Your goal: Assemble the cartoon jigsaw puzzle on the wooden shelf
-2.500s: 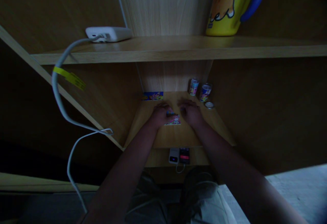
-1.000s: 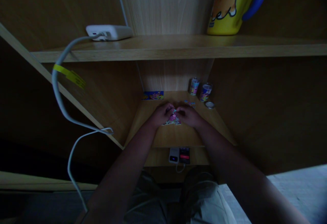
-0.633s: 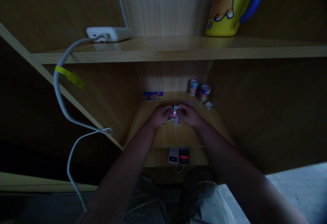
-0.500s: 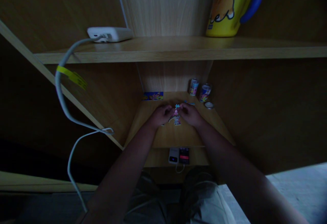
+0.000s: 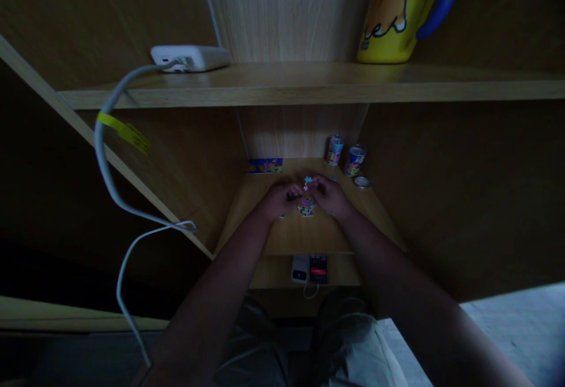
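Note:
My right hand [image 5: 328, 194] pinches a small light-blue and pink jigsaw puzzle piece [image 5: 308, 181] between thumb and fingertips. To the left of it, my left hand [image 5: 282, 198] hovers with bent fingers and a gap between thumb and index; nothing can be seen in them. Between and just below both hands, a small cluster of colourful puzzle pieces [image 5: 306, 207] lies on the wooden shelf board [image 5: 291, 237]. A bit of light-blue piece [image 5: 332, 179] shows behind my right hand. Dim light and distance blur the prints.
Two printed cans [image 5: 335, 150] [image 5: 355, 160] stand at the back right, a round metal lid [image 5: 361, 182] before them. A colourful printed strip [image 5: 265, 166] lies back left. Overhead, a shelf [image 5: 282, 89] carries a white cabled device [image 5: 190, 58] and yellow mug [image 5: 388, 22]. Below lies a phone [image 5: 318, 269].
The blue piece has risen slightly away from the cluster with my right hand. My left fingers have loosened and drawn slightly back, and the cluster now lies lower, flatter on the board.

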The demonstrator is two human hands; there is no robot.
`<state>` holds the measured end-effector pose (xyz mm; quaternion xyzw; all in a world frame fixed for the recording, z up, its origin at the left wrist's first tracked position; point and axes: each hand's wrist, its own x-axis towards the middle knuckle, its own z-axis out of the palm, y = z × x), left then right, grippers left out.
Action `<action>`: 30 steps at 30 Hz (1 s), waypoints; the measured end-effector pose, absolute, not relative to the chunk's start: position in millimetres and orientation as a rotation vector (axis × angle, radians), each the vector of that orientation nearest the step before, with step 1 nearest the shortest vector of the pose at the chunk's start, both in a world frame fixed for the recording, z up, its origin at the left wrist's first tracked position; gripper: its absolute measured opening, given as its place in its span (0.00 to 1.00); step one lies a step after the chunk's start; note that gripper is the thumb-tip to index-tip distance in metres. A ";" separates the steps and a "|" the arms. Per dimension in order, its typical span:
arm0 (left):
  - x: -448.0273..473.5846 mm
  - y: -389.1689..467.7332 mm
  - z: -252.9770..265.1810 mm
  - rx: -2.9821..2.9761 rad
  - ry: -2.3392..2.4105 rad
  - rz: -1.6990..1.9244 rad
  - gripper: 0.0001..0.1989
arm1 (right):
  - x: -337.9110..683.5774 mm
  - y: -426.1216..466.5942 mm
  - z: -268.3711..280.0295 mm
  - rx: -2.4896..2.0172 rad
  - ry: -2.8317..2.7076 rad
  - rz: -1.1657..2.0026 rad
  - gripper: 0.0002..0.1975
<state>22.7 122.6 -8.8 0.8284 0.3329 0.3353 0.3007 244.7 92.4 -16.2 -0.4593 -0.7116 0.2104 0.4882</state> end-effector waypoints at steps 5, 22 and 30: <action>22.4 124.1 -11.4 2.203 0.891 0.854 0.11 | 244.7 90.8 -14.7 -1.159 -1.690 0.515 0.21; 22.1 121.4 -8.4 2.147 0.894 0.819 0.06 | 250.2 96.0 -14.4 -1.551 -1.822 0.102 0.12; 21.2 126.4 -10.9 2.062 0.890 0.953 0.09 | 249.8 94.2 -12.9 -1.315 -1.955 0.143 0.11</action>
